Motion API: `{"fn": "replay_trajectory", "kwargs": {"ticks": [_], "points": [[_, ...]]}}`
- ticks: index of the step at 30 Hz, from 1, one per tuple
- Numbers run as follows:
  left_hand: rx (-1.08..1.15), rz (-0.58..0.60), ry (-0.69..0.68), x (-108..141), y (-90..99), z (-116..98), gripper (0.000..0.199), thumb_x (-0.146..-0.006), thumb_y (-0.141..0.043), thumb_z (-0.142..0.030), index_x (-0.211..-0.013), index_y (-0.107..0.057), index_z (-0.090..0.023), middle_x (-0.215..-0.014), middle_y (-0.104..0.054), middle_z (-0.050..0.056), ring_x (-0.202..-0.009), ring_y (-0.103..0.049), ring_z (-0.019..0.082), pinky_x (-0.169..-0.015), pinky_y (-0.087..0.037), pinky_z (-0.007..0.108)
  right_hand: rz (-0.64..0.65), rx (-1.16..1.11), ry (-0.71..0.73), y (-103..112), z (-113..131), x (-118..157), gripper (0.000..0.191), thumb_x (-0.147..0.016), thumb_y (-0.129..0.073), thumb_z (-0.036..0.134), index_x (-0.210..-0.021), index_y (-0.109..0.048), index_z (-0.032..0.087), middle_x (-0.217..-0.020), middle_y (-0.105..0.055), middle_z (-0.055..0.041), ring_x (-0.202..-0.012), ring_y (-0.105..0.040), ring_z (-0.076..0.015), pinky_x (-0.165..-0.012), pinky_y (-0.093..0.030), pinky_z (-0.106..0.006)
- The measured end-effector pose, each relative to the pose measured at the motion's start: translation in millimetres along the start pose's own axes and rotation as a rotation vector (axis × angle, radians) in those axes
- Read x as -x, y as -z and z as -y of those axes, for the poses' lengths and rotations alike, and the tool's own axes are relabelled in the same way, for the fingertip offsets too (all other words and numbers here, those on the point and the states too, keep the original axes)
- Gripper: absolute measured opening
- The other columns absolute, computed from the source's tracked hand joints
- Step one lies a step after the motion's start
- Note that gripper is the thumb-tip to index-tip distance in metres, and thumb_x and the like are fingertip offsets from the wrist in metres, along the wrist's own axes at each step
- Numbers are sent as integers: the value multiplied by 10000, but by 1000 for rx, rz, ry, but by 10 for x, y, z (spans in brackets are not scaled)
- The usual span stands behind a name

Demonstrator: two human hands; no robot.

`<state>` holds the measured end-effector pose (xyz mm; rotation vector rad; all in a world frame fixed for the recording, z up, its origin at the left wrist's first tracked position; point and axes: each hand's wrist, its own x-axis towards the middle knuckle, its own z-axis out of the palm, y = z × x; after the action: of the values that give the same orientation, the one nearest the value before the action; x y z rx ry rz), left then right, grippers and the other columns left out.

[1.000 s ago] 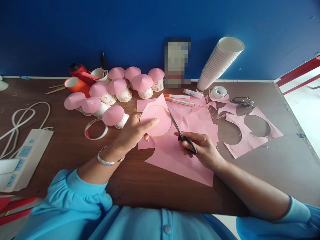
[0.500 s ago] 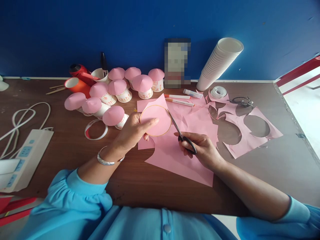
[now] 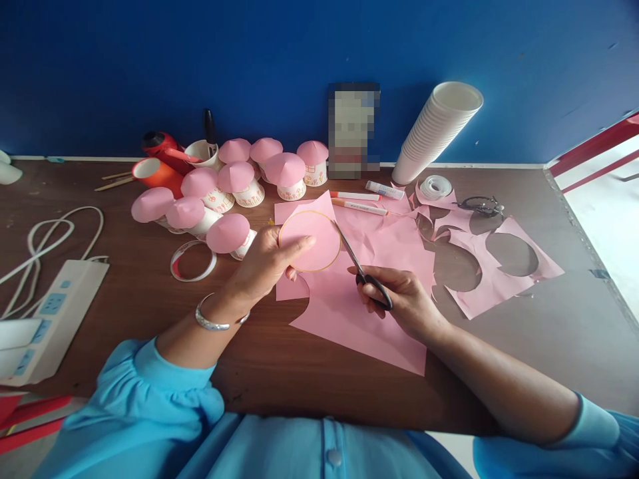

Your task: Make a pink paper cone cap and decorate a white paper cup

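Paper circle, pink and flat, is held over the middle of the table. Its face is plain, and it is ringed by a thin yellow line. The face is turned up to the camera. It looks round, so no longer way across can be picked out. It is pinched by the left hand from nine o'clock — the thumb is pressed on top, and the edge is held from below. The scissors, with black handles and thin grey blades, are gripped in the right hand, which is curled round the handles. They are pointed to eleven o'clock, and their long line is laid from eleven down to five. Their tip is seen by the circle's edge, at about two o'clock on it — whether the paper is touched cannot be told. Under the scissors a big pink sheet is spread. At ten o'clock from the circle, white cups with pointed pink tops are bunched. At two o'clock, a tall stack of white cups is seen. At three o'clock, pink scraps with round holes can be seen.
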<state>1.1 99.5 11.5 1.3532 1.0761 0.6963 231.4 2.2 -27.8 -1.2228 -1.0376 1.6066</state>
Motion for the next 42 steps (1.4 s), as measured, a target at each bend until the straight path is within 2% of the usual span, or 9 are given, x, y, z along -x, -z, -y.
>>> {"fn": "replay_trajectory", "kwargs": {"ticks": [3, 7, 16, 33, 37, 42], "points": [[2, -14, -21, -8, 6, 10, 379, -842, -695, -372, -563, -537, -171, -484, -490, -30, -423, -440, 69, -409, -389, 197, 5, 2, 7, 5, -16, 0, 505, -845, -775, 500, -1201, -760, 142, -641, -576, 13, -521, -489, -100, -457, -372, -250], [29, -42, -26, -10, 12, 27, 287, -824, -713, -336, -630, -590, -164, -536, -520, -27, -449, -448, 75, -409, -394, 202, 6, 8, 8, 7, -20, 0, 510, -850, -768, 501, -1212, -757, 142, -643, -575, 12, -519, -478, -99, -453, -376, -252], [75, -48, -3, -23, 7, 14, 234, -785, -743, -319, -675, -618, -155, -577, -535, -36, -457, -451, 68, -399, -404, 193, 4, 1, 0, 13, -23, 5, 521, -852, -767, 500, -1225, -751, 136, -644, -567, 14, -526, -481, -102, -449, -365, -251], [32, -21, -18, -35, 20, 32, 331, -832, -714, -376, -619, -577, -162, -510, -506, -37, -414, -438, 67, -400, -403, 201, -10, -19, -15, 15, -30, 8, 504, -830, -793, 501, -1187, -766, 146, -645, -576, 13, -522, -485, -100, -468, -371, -256], [22, 10, 15, -21, 7, -2, 324, -793, -741, -365, -614, -565, -160, -524, -514, -38, -416, -430, 60, -391, -397, 188, -19, -15, -20, 22, -41, 5, 539, -809, -806, 530, -1188, -765, 150, -649, -589, 8, -536, -487, -107, -485, -386, -264], [4, 30, 49, 0, -22, -37, 351, -796, -745, -437, -658, -575, -162, -543, -509, -41, -432, -425, 60, -386, -400, 177, -17, 6, -9, 15, -42, 0, 548, -794, -819, 532, -1181, -761, 148, -692, -623, -7, -584, -518, -120, -522, -408, -274]]}}
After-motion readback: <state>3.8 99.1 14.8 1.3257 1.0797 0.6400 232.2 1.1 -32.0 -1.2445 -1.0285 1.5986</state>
